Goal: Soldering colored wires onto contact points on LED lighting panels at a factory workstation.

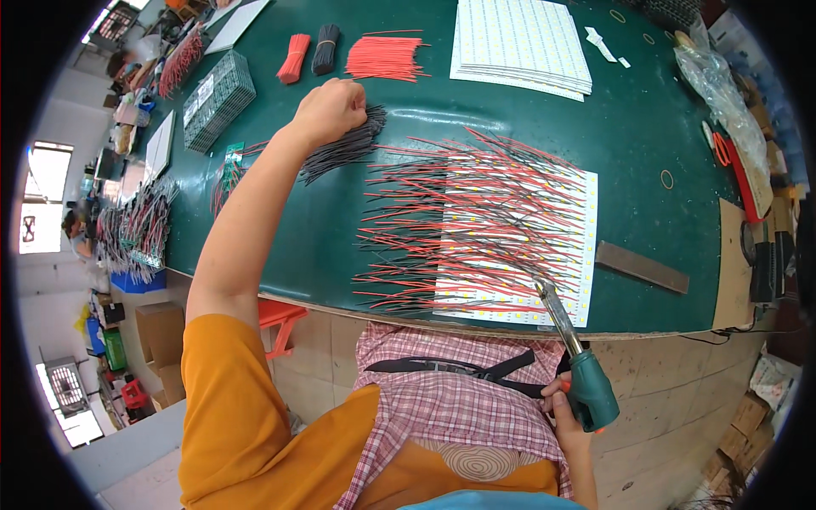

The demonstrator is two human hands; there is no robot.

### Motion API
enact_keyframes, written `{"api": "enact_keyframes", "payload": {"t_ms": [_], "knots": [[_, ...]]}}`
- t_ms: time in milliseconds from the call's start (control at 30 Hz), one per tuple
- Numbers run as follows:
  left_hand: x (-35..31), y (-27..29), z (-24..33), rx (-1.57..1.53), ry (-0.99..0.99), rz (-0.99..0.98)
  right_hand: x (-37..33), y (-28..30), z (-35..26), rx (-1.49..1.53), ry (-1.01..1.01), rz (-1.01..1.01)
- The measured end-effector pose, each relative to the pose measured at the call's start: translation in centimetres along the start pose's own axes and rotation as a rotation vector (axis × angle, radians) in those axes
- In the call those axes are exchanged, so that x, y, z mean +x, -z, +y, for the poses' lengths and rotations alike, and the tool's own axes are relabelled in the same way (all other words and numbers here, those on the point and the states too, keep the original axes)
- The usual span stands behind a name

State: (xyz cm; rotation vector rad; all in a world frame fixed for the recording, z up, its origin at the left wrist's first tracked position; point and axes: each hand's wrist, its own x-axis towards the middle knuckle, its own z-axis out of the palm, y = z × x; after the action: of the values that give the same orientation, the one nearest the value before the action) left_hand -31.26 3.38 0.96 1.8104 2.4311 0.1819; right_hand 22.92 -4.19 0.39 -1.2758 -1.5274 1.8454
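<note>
My left hand (330,112) reaches to the far left over a pile of cut black wires (344,155). Its fingers are closed on wires at the far end of the pile, though the fingertips are partly hidden. Low on the right, my right hand (564,406) grips a soldering gun (592,389) with a green body and a metal barrel. The barrel's tip points at a white LED panel (590,229) with yellow chips, at the table's near edge. Rows of red and black wires (476,225) lie across the panel and stick out past its left side.
A stack of white LED panels (518,47) is at the back, beside red wires (387,57) and red (293,59) and black (325,48) bundles. A grey metal bar (643,267) lies right of the panel. Wired boards (136,225) crowd the left edge.
</note>
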Motion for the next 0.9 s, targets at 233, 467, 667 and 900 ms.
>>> {"api": "enact_keyframes", "payload": {"t_ms": [233, 467, 667, 900], "knots": [[0.9, 0.0, -1.7, -0.169, 0.018, -0.123, 0.0, 0.1, 0.4, 0.061, 0.005, 0.004], [1.5, 0.1, -2.1, -0.187, 0.002, -0.136, 0.3, 0.0, 1.1, 0.018, 0.037, 0.009], [1.0, 0.8, -1.3, -0.109, 0.076, -0.125, 0.0, 0.0, 1.1, 0.03, 0.015, 0.021], [1.0, 0.8, -1.6, -0.203, 0.095, -0.082, 0.3, 0.5, 1.7, 0.039, 0.031, -0.004]]}}
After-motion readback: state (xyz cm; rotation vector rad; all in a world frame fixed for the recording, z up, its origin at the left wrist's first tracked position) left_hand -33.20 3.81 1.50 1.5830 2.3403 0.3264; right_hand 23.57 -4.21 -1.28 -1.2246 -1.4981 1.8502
